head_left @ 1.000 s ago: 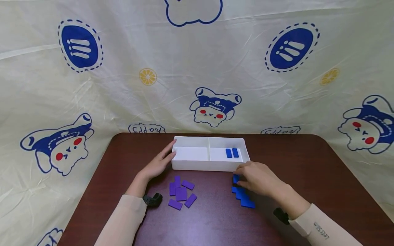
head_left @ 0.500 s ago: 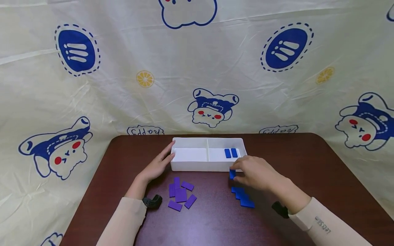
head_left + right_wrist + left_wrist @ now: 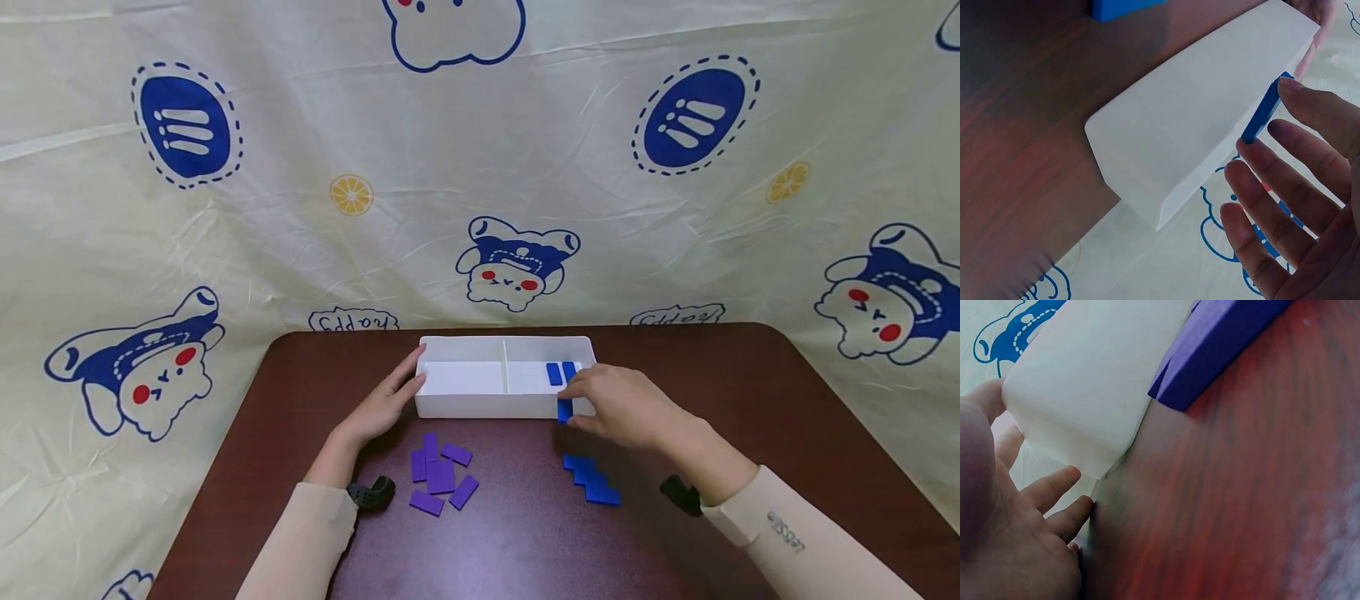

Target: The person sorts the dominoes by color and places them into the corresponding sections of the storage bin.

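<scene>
now up at the box (image 3: 461,406): the held tile (image 3: 565,410)

over the last half second the right hand (image 3: 626,408) has moved the held tile up toward the box's front rim; in the head view it shows against the outer face of the front wall. whether it touches that wall, i cannot tell. the right compartment bears two blue tiles (image 3: 554,374), so i judge this one to be partway between the blue pile (image 3: 602,496) and that compartment, not yet inside.

its long axis runs near to far, about square to the box's length and roughly parallel to the two blue tiles. the right hand pinches it by its ends, thumb (image 3: 1313,103) at the near one, fingertip (image 3: 1249,149) at the far one; its tilt is unclear. the left hand (image 3: 382,408), fingers spread, rests against the box's left end.
</scene>
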Available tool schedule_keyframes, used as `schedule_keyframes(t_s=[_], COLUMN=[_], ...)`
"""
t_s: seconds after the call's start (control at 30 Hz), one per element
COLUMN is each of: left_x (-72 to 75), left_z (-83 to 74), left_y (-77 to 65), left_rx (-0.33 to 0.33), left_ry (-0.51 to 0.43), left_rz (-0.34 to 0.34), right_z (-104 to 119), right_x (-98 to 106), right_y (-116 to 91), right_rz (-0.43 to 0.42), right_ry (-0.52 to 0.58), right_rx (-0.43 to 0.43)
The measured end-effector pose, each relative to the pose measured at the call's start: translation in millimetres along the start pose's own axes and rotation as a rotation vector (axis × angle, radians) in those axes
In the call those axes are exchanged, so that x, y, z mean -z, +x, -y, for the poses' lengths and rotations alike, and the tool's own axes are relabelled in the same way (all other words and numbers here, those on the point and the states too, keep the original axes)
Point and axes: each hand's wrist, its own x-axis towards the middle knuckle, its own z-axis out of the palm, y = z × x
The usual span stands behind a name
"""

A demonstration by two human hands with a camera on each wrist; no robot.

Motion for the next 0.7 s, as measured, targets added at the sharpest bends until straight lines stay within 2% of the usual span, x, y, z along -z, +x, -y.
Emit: schedule_keyframes(t_s=[0.4, 0.7], left_x=[-2.8, -0.5], left_z=[-2.0, -0.3], left_y=[0.6, 0.2], left_rx=[0.010, 0.016], left_ry=[0.006, 0.004], left_rz=[0.010, -0.009], right_z=[-9.0, -13.0], right_x=[2.7, 8.4], right_y=[10.3, 26.3], right_rz=[-0.024, -0.022], right_ry=[-0.005, 0.012], right_rx=[-0.009, 0.005])
